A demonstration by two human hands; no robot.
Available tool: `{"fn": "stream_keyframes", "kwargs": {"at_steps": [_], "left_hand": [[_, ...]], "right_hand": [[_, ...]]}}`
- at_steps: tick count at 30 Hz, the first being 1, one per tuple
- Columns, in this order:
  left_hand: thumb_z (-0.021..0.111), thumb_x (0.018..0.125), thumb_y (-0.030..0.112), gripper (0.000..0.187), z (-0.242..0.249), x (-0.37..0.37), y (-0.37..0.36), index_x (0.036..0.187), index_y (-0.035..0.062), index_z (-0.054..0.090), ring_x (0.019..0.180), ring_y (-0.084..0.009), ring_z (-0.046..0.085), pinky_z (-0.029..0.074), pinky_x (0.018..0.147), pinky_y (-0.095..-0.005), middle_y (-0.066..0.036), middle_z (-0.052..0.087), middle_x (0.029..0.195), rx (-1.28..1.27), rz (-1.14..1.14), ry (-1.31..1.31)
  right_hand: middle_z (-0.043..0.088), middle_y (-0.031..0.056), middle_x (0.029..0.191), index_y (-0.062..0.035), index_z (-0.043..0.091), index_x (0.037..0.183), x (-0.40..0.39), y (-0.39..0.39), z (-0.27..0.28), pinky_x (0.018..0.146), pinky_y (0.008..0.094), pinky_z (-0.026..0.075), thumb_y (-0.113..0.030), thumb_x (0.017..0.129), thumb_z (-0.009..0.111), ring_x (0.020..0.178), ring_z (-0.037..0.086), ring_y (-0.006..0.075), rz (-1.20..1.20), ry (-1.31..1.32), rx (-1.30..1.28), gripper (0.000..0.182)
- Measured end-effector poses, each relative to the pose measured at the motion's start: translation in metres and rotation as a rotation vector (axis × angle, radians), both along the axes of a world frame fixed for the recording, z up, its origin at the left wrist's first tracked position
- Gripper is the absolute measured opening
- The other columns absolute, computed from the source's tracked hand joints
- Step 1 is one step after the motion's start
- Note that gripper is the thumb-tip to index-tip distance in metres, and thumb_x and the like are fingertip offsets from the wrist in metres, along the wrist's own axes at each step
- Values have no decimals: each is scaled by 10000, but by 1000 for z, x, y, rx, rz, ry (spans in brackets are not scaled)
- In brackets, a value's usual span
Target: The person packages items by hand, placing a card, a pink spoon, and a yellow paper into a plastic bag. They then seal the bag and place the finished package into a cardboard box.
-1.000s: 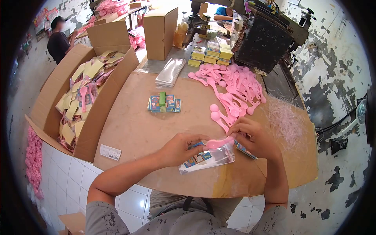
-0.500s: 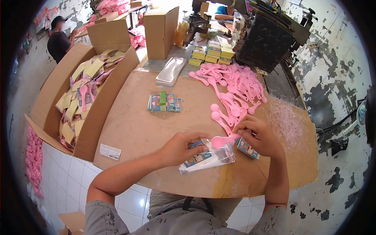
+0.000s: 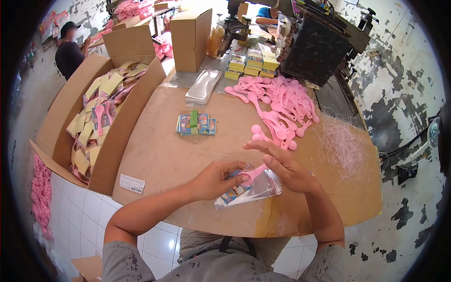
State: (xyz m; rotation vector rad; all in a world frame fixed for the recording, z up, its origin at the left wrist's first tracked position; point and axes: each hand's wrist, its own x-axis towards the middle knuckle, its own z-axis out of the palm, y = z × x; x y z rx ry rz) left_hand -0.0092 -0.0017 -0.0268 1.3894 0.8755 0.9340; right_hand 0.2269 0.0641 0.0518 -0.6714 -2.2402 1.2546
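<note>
My left hand [image 3: 217, 179] pinches a clear plastic bag [image 3: 265, 189] with a printed blue card [image 3: 229, 197] in its left end. A pink spoon [image 3: 254, 175] lies slantwise at the bag, its bowl end by my left thumb. Its other end points up to my right hand [image 3: 287, 168], which is open with fingers stretched to the left over the bag, the thumb beside the spoon's tip. Just beyond my right hand, a pile of loose pink spoons [image 3: 286, 101] spreads over the cardboard-covered table [image 3: 155, 155].
A banded stack of cards [image 3: 199, 124] and a stack of clear bags [image 3: 203, 87] lie farther back. On the left, a large carton [image 3: 127, 113] holds packed spoons and cards. Shredded strips [image 3: 345, 145] lie right, near a black machine [image 3: 314, 44]. A person [image 3: 70, 51] stands back left.
The spoon has moved left toward my left thumb and tilted. My right hand has gone from pinching its handle to stretched fingers, now covering the card stack on the right.
</note>
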Motion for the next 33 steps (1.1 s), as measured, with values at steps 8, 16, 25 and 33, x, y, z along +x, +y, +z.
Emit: {"fn": "stream_keyframes", "kwargs": {"at_steps": [8, 16, 25, 33], "left_hand": [[659, 1060, 177, 273, 10, 2, -5, 1223, -36, 708, 920, -72, 650, 536, 790, -273, -49, 750, 1041, -53, -61, 3], [610, 1093, 246, 288, 14, 5, -11, 1178, -2, 729, 870, -58, 632, 523, 766, -257, -21, 735, 976, 120, -22, -81], [619, 1085, 334, 352, 24, -7, -6, 1249, 24, 651, 961, -85, 656, 508, 869, -285, -17, 726, 1066, -78, -331, -228], [634, 1045, 159, 459, 31, -7, -9, 1467, 17, 522, 1240, -191, 627, 491, 1069, -351, -114, 649, 1356, 209, -77, -230]], "right_hand": [[484, 143, 1579, -2, 451, 1541, -1, 0, -1, 1260, 428, 256, -386, 1146, 370, 1520, 377, 272, 131, 85, -106, 557], [453, 160, 1609, -13, 383, 1580, -14, -29, 5, 1283, 436, 192, -299, 1120, 410, 1545, 340, 275, 296, 264, -412, 542], [725, 120, 1168, -19, 759, 1063, -11, -14, 19, 966, 384, 538, -31, 916, 771, 1152, 685, 260, 236, 134, 7, 147], [704, 78, 896, -52, 758, 971, -18, -31, 77, 744, 356, 533, -110, 890, 819, 849, 690, 205, -58, -45, 774, 117]]}}
